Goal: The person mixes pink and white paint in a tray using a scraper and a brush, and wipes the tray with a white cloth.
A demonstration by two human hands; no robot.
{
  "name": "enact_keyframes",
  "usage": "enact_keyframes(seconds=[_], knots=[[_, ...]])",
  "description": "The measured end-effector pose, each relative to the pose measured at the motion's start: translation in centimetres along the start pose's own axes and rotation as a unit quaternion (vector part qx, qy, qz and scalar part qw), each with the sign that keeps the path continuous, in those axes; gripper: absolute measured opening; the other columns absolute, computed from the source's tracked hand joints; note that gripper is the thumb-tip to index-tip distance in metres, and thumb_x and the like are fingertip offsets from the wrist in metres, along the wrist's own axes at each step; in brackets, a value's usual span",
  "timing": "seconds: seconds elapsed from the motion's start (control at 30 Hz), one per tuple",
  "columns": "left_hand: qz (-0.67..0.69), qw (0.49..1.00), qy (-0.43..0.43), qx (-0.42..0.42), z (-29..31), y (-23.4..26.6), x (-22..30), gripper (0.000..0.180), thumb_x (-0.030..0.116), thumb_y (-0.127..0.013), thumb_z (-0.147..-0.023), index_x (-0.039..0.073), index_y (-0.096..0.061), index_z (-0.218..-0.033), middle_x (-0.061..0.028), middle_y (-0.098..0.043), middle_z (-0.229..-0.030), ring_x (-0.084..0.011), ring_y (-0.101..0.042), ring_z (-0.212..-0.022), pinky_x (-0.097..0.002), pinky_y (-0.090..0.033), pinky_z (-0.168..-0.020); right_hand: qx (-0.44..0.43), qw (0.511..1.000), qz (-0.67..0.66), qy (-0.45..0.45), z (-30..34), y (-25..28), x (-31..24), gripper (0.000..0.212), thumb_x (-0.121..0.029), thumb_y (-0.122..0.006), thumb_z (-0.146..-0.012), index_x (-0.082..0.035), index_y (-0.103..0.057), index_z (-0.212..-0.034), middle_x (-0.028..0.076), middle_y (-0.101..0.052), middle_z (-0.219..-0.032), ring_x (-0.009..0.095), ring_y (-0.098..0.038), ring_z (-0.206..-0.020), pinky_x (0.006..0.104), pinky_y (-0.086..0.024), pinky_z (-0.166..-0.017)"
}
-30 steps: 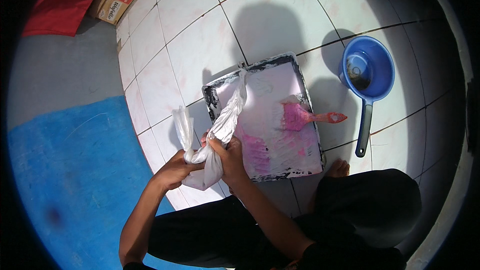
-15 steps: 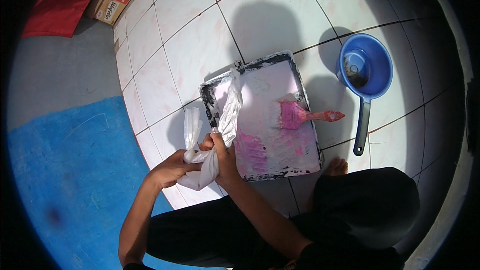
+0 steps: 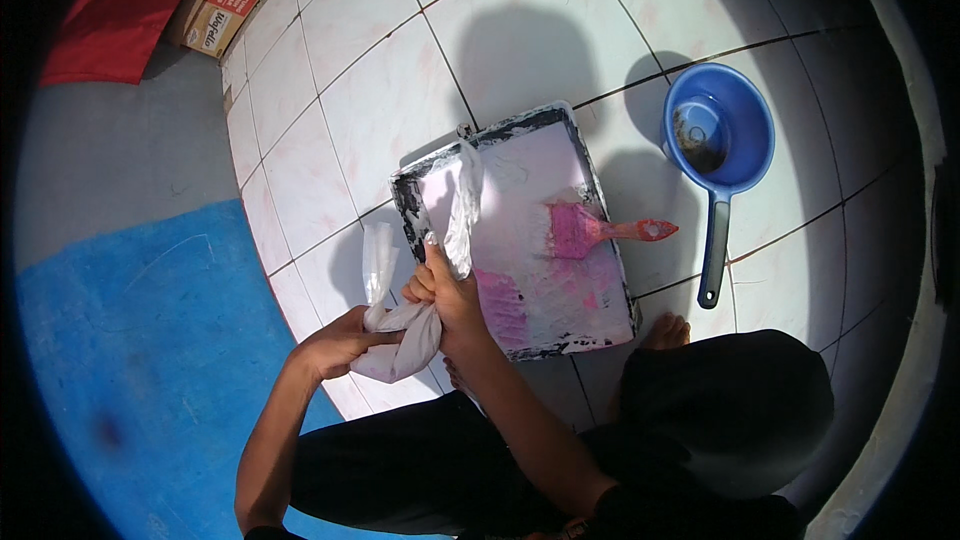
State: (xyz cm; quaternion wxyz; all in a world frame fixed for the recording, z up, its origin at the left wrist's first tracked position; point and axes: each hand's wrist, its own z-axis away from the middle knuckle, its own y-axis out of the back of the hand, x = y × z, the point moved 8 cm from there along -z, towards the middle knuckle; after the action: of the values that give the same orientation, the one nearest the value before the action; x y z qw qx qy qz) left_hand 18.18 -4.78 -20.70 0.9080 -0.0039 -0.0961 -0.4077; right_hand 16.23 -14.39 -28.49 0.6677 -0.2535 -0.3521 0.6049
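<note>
- Your left hand (image 3: pixel 338 343) grips the bag (image 3: pixel 400 345) from its left.
- Your right hand (image 3: pixel 450 290) pinches its neck, nearer the tray (image 3: pixel 500 135); the neck's strip runs up-right.

Both hands on a white plastic bag (image 3: pixel 405 340) at near-left corner of the paint tray (image 3: pixel 600 270). Left hand (image 3: pixel 340 342) cups the bag's bulging bottom; right hand (image 3: pixel 450 295) clamps the twisted neck, loose ends sticking up. Tray smeared pink and white, pink-bristled brush (image 3: pixel 590 230) lying in it, orange handle over the right rim. Blue dipper (image 3: pixel 722 145) just right of tray on white tiles (image 3: pixel 330 120). Cardboard box (image 3: pixel 212 12) far left.
</note>
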Motion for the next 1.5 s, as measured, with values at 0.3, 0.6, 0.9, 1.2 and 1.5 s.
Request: enact_keyframes(seconds=[0.3,0.6,0.9,1.2,1.5], knots=[[0.018,1.000,0.007,-0.008,-0.2,0.5,-0.9,0.052,0.010,-0.068,-0.085,-0.008,-0.044,-0.128,-0.0139,-0.059,-0.116,-0.0184,-0.060,-0.103,-0.0292,-0.050,-0.089,-0.095,0.995,-0.007,-0.031,-1.1,0.1,-0.3,0.019,-0.021,-0.058,-0.095,-0.014,-0.046,-0.082,-0.006,-0.037,-0.064,0.008,-0.037,-0.057,0.0256,-0.036,-0.059],[0.069,0.997,0.019,-0.031,-0.7,0.7,-2.0,0.062,0.007,-0.066,-0.086,-0.006,-0.033,-0.136,-0.0155,-0.053,-0.124,-0.0195,-0.057,-0.110,-0.0296,-0.048,-0.095,0.004,0.999,-0.046,0.022,-1.2,0.7,-1.4,0.030,-0.026,-0.054,-0.098,-0.016,-0.040,-0.073,-0.008,-0.028,-0.055,0.006,-0.023,-0.047,0.0245,-0.030,-0.055],[0.134,0.990,0.022,-0.046,-0.3,1.6,-3.2,0.068,0.005,-0.068,-0.085,-0.005,-0.029,-0.140,-0.0155,-0.053,-0.126,-0.0199,-0.056,-0.113,-0.0303,-0.048,-0.095,-0.111,0.990,-0.088,-0.016,-1.9,-0.9,-2.9,0.012,-0.024,-0.055,-0.097,-0.015,-0.051,-0.089,-0.008,-0.035,-0.063,0.006,-0.036,-0.059,0.0240,-0.034,-0.060],[0.152,0.987,0.038,-0.046,-0.6,1.6,-4.4,0.077,0.003,-0.069,-0.083,-0.002,-0.023,-0.144,-0.0172,-0.050,-0.130,-0.0215,-0.057,-0.115,-0.0319,-0.048,-0.098,0.016,0.998,-0.068,0.003,-2.3,0.5,-2.9,0.020,-0.022,-0.063,-0.093,-0.018,-0.048,-0.081,-0.010,-0.027,-0.058,0.003,-0.022,-0.044,0.0216,-0.020,-0.040],[0.168,0.985,0.020,-0.030,-0.3,2.4,-4.8,0.072,0.005,-0.068,-0.084,-0.001,-0.027,-0.143,-0.0178,-0.053,-0.126,-0.0235,-0.059,-0.112,-0.0333,-0.050,-0.097,-0.150,0.983,-0.100,-0.035,-2.9,-1.0,-2.8,0.019,-0.028,-0.056,-0.096,-0.010,-0.048,-0.097,-0.002,-0.042,-0.079,0.010,-0.042,-0.071,0.0276,-0.039,-0.067]])
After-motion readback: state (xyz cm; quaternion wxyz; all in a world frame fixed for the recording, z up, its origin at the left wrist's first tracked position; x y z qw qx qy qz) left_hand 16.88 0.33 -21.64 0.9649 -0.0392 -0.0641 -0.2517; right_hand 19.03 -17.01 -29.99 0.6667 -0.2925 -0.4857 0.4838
